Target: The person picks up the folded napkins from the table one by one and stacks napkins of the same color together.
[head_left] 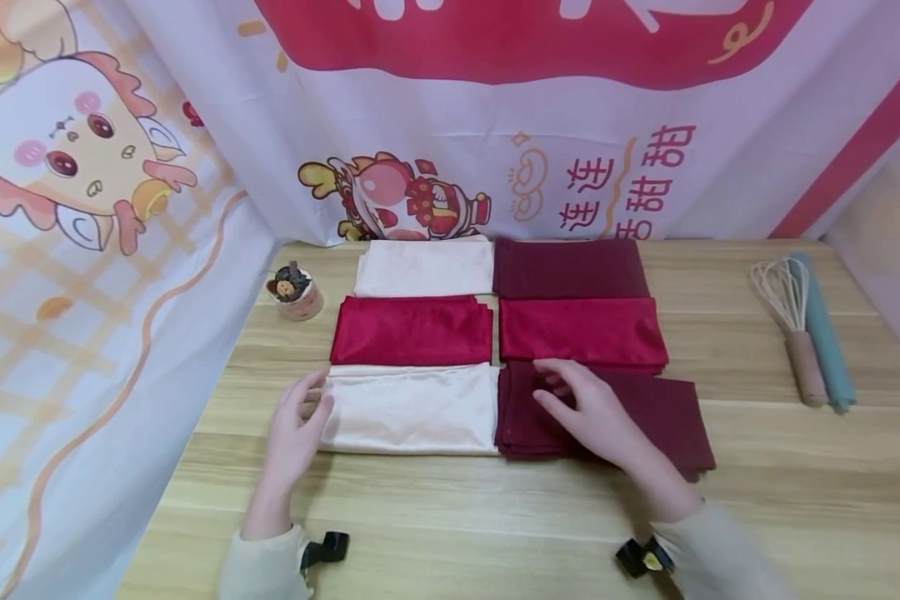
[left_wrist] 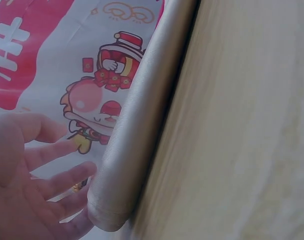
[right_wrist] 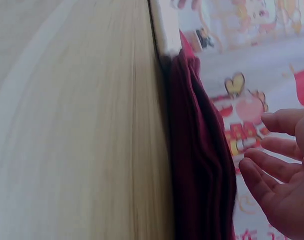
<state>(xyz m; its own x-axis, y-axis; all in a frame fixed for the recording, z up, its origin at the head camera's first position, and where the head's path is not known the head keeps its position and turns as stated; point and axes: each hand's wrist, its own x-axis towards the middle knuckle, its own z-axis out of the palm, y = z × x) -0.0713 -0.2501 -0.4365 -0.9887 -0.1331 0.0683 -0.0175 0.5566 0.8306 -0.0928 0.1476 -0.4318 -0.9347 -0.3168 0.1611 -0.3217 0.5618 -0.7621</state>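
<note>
Six folded cloths lie in two columns of three. My left hand (head_left: 300, 417), fingers slightly bent, is at the left end of the front cream cloth (head_left: 412, 410); in the left wrist view the hand (left_wrist: 41, 180) is beside that cloth's rounded edge (left_wrist: 136, 125). Over the front dark maroon cloth (head_left: 637, 417) hovers my right hand (head_left: 592, 412), holding nothing; the right wrist view shows the hand (right_wrist: 282, 170) spread above the layered maroon folds (right_wrist: 202, 160). Behind are red cloths, left (head_left: 412, 331) and right (head_left: 581, 332), then a cream one (head_left: 425, 267) and a maroon one (head_left: 570, 267).
A small decorated cup (head_left: 301, 302) stands at the table's back left. On the right lie a whisk (head_left: 802, 358) and a teal roll-shaped object (head_left: 825, 333), side by side. A printed curtain (head_left: 420, 108) hangs behind the wooden table (head_left: 450, 508).
</note>
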